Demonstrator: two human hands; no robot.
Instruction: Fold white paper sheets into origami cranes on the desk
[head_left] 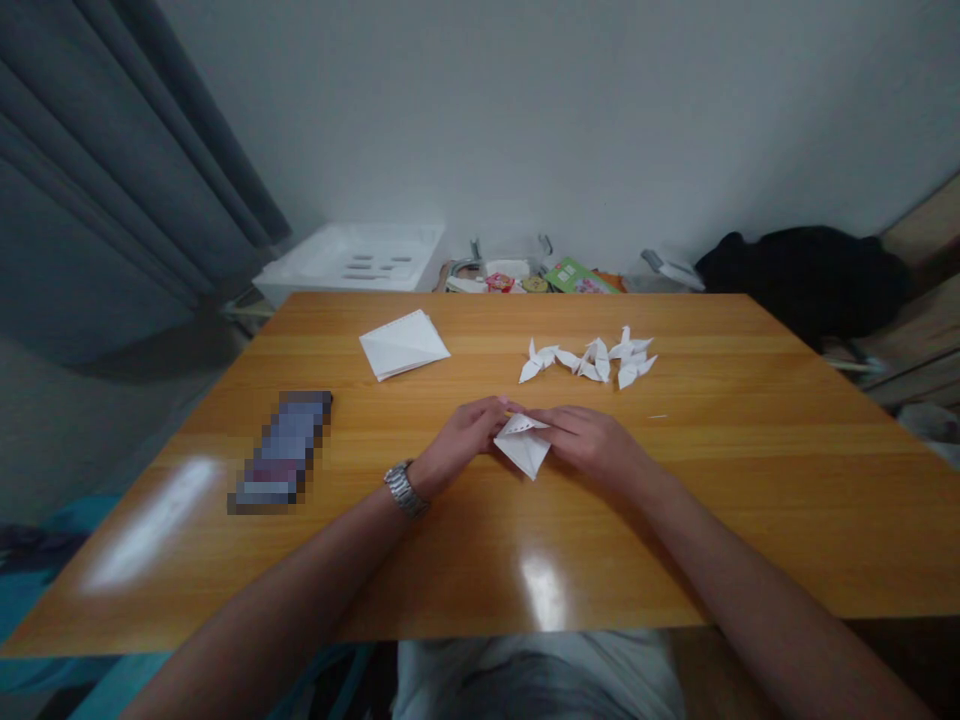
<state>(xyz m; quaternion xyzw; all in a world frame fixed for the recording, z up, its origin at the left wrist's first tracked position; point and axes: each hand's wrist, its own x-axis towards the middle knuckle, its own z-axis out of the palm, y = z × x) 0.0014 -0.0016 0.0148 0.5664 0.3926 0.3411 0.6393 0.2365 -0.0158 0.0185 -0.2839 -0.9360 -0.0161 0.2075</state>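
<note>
A small folded white paper piece (523, 446) lies on the wooden table (675, 520) between both hands. My left hand (460, 444), with a metal watch on its wrist, pinches the paper's left edge with closed fingers. My right hand (592, 441) presses its fingers onto the paper's right side. Beyond the hands lies a row of several finished white paper cranes (589, 359). A stack of white paper sheets (403, 343) rests at the far left of the table's middle.
A blurred dark flat object (283, 450) lies on the table's left. Behind the table stand a white plastic bin (352, 257), a box of small colourful items (525, 276) and a black bag (802, 275). Grey curtains hang at left.
</note>
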